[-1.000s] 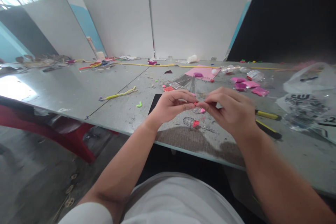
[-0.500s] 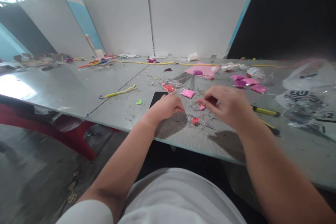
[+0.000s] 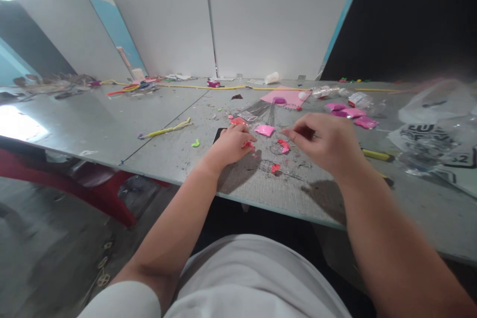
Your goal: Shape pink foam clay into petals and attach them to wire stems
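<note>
My left hand (image 3: 233,144) is closed on a small lump of red clay (image 3: 247,145), which shows between thumb and fingers over a dark phone-like slab (image 3: 219,134). My right hand (image 3: 324,141) hovers to the right, thumb and forefinger pinched together; whatever is between the tips is too small to make out. Just below those tips lies a thin wire ring (image 3: 275,148) with red clay (image 3: 283,146) along its right side. Nearer the table edge, another bent wire piece (image 3: 292,175) carries a red clay bit (image 3: 275,168).
Behind the hands lie a pink packet (image 3: 264,130), a red packet (image 3: 238,121), thin wires (image 3: 257,109) and a pink sheet (image 3: 276,93). To the right are more pink packets (image 3: 354,113), a yellow-handled tool (image 3: 376,154) and a plastic bag (image 3: 425,129). A twisted yellow cord (image 3: 167,129) lies left.
My right hand has drawn up slightly from the wire ring, whose red clay now shows more fully. The red lump in my left hand has come into view as that hand shifted left.
</note>
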